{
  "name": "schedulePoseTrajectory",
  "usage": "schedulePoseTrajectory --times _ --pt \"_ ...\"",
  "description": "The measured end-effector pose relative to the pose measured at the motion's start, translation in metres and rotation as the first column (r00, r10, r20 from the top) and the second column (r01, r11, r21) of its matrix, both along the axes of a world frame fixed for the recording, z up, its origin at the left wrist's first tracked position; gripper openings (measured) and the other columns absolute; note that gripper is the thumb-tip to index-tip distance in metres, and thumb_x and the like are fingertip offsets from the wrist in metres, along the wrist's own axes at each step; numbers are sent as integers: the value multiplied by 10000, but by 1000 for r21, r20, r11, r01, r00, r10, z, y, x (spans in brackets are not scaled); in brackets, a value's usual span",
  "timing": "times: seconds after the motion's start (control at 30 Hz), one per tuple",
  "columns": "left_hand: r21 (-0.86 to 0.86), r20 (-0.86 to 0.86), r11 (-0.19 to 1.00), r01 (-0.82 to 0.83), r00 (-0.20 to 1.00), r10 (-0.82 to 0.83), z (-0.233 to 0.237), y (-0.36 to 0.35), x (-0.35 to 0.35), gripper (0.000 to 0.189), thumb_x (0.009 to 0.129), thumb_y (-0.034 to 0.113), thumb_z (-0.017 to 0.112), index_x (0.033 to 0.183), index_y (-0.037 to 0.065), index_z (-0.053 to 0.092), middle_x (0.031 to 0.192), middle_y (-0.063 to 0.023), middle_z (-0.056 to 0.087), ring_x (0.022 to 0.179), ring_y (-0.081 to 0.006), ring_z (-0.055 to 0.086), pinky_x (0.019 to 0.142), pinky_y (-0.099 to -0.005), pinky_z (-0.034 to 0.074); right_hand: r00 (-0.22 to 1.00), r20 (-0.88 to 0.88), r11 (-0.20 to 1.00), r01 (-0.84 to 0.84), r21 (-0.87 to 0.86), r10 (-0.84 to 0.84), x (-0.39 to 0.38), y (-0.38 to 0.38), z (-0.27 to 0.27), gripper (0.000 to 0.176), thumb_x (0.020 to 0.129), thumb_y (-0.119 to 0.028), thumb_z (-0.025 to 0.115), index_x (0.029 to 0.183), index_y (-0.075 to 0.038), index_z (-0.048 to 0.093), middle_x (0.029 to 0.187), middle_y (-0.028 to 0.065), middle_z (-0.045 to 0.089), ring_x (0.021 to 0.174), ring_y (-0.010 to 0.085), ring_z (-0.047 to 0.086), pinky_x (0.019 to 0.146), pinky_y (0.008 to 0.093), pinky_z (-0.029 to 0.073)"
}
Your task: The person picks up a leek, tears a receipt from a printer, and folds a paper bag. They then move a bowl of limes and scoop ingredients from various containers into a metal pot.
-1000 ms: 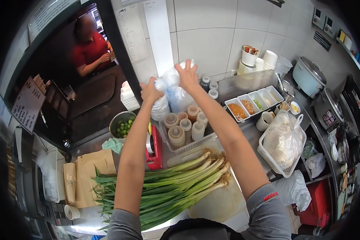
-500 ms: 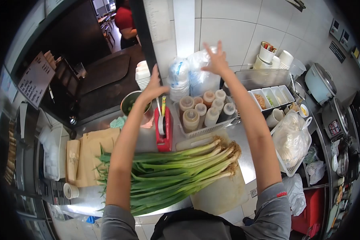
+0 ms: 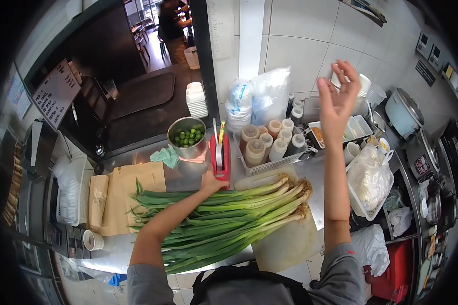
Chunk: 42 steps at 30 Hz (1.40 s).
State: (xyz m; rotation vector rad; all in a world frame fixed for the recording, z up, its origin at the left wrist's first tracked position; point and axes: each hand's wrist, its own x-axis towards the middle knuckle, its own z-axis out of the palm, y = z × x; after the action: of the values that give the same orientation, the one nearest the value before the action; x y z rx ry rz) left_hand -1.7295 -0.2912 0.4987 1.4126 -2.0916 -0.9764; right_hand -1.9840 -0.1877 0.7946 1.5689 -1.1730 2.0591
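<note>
Onions: a bundle of onions [image 3: 224,218] is laid across the board [image 3: 285,249], roots toward 2 o'clock and leaves toward 8 o'clock.
Done: the bundle is set out whole on the board; nothing further can be judged finished.
Left to do: no cut is seen, the roots are on and no knife is in view, so the onions are judged uncut and untrimmed.
Left hand [image 3: 212,182]: it is laid at the bundle's upper edge, touching or just beside the foot of the red dispenser [image 3: 221,155] at its 12 o'clock. The fingers are hidden, so the grip cannot be told.
Right hand [image 3: 338,96]: it is held up in the air with fingers spread, and nothing is held.
Onions to grip: the bundle is found at 6 o'clock of the left hand, right against it. It is well apart from the right hand, at its 7 o'clock.
Nearby: a bowl [image 3: 187,137] of limes is seen at 11 o'clock of the left hand, and a basket [image 3: 269,165] of bottles at 1 o'clock.
</note>
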Motion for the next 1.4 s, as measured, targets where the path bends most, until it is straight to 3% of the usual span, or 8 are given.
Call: schedulePoseTrajectory --times 0.4,0.57,0.67,0.8,0.87,1.1,1.3,1.4 --pt "-89 30 991 -102 994 105 -33 -64 -53 961 467 298 810 1233 -39 337 1043 -236 584 943 -366 587 817 -397 481 999 35 999 -25 43 23 1 42 -14 415 789 -27 600 1169 -52 434 1271 107 334 1133 199 442 889 323 396" --pt "190 -184 976 105 981 -69 -49 -89 -40 868 510 259 809 1210 -23 380 1050 -182 582 928 -288 590 793 -379 491 987 37 955 -160 251 156 57 30 -26 389 783 -54 601 1151 -45 472 1196 114 436 1096 201 476 864 320 416" --pt "598 -458 768 227 884 95 -10 -86 -11 575 702 187 720 1172 19 435 975 -106 595 866 -238 593 759 -396 503 884 -349 818 -61 572 311 82 15 -61 183 818 -36 530 990 14 571 1007 158 587 922 248 571 805 320 446" --pt "808 -574 508 298 593 564 28 -116 45 648 792 208 621 1304 32 266 1128 -249 453 961 -349 550 815 -424 512 687 -192 223 44 974 701 144 -43 -164 198 786 -76 490 916 50 570 878 268 583 863 405 577 746 460 452" --pt "852 -518 442 281 329 790 45 -117 48 599 837 160 550 1318 20 221 1224 -312 344 999 -400 529 834 -431 517 714 -169 104 134 985 679 171 -75 -201 216 789 -85 476 931 44 574 905 302 578 900 421 568 767 467 449" --pt "930 -351 299 216 273 896 14 -178 54 583 769 -122 301 1317 -44 118 1341 -319 130 1069 -491 451 815 -459 539 1000 -5 175 -1 985 30 186 -215 -351 469 801 -60 510 1239 27 366 1166 273 471 1021 423 525 854 463 450" --pt "694 -719 659 290 322 615 66 -153 89 549 764 -117 307 1284 -88 133 1319 -319 202 1081 -526 422 894 -477 488 949 -110 392 226 892 -295 200 -241 -356 338 819 -59 501 1149 3 465 1159 232 492 1031 379 541 852 432 466" --pt "684 -728 662 305 340 595 76 -153 100 518 785 -95 316 1266 -113 124 1303 -333 213 1086 -512 429 903 -471 481 962 -18 190 72 979 -272 192 -270 -372 325 862 -243 500 1055 9 569 907 221 612 878 418 590 768 455 486"
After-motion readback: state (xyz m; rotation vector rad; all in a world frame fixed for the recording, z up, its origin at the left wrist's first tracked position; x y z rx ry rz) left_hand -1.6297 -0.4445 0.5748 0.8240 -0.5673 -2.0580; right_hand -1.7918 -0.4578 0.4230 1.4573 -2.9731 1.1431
